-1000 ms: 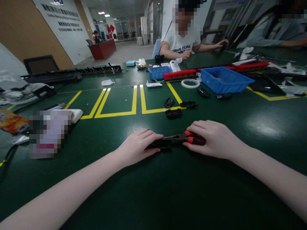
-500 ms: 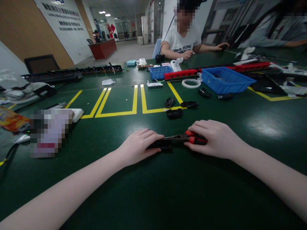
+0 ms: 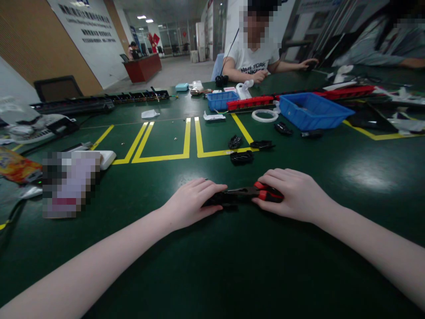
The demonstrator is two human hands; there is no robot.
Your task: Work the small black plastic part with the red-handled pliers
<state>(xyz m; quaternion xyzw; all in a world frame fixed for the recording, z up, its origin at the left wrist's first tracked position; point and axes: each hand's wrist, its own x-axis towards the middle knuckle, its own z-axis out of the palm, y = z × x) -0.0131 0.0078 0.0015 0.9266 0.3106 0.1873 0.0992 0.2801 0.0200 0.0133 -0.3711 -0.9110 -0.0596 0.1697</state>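
I judge a slip the likeliest trouble: if the nose of the red-and-black-handled metal pliers [image 3: 247, 192] skids off the small, dark, plastic-looking piece [image 3: 229, 206], it could nip my left hand [image 3: 194, 200], whose fingertips sit right beside it. That hand pinches the piece, low at the dark green tabletop [image 3: 232, 266] between both hands; my right hand [image 3: 292, 194] grips the handles. The piece looks black and narrow, mostly covered, its full shape hidden from me.

The left forearm [image 3: 113, 254] and right forearm [image 3: 372, 232] slant inward, left fingers [image 3: 212, 191] pinching, right fingers [image 3: 272, 179] curled.
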